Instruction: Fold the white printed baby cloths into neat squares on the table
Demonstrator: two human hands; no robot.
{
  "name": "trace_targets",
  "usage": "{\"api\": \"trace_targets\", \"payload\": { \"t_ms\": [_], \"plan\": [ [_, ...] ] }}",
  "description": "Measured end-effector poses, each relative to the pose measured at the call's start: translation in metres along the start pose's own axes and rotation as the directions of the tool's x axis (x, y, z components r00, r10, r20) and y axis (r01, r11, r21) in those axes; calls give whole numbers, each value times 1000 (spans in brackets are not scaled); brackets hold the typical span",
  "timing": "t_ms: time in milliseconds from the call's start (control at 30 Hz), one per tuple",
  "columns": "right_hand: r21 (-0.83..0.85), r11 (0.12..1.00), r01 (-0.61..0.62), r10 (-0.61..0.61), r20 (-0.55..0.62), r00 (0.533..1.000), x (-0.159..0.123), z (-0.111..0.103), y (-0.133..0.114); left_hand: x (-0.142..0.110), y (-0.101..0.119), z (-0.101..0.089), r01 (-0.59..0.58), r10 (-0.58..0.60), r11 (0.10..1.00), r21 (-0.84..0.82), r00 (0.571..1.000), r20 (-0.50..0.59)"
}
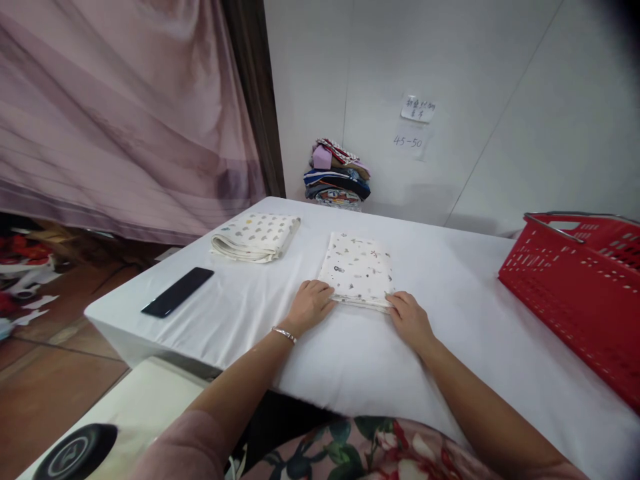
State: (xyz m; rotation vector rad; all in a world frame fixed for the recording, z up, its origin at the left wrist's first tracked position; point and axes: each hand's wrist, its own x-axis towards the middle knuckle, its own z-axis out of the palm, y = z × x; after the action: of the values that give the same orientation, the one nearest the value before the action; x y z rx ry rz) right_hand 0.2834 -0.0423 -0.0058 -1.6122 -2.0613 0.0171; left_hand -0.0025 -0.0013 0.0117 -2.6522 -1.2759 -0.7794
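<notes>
A folded white cloth point(357, 267) with a small scattered print lies flat on the white-covered table in front of me. My left hand point(311, 305) is closed on its near left corner, the fingertips at the edge and the thumb partly hidden. At the near right corner, my right hand point(411, 320) pinches the folded layers between thumb and fingers. Farther left lies a second folded cloth point(257, 237), cream with rows of small motifs, its rounded fold toward me; neither hand touches it.
A black phone point(178, 292) rests near the left edge of the white table point(350, 360). On the right stands a red perforated basket point(575, 293). A pile of folded fabrics point(337, 173) is beyond the far edge, against the wall. A pink curtain point(130, 120) hangs at left.
</notes>
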Motion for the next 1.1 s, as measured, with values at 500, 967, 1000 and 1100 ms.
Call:
{"api": "trace_targets", "payload": {
  "t_ms": [500,967,1000,1100],
  "plan": [
    [-6,1000,3,-3,15,1000,-3,-2,-2,25,20,37,149,-152,976,156,988,2],
    [-61,990,128,-98,359,928,88,18,-46,21,22,37,181,-180,974,137,983,-26],
    [-68,992,109,-74,396,915,89,24,-43,21,22,38,187,-186,974,132,982,-21],
    [-52,995,82,-50,445,894,90,31,-33,20,23,39,208,-209,971,113,978,-10]
  ]
}}
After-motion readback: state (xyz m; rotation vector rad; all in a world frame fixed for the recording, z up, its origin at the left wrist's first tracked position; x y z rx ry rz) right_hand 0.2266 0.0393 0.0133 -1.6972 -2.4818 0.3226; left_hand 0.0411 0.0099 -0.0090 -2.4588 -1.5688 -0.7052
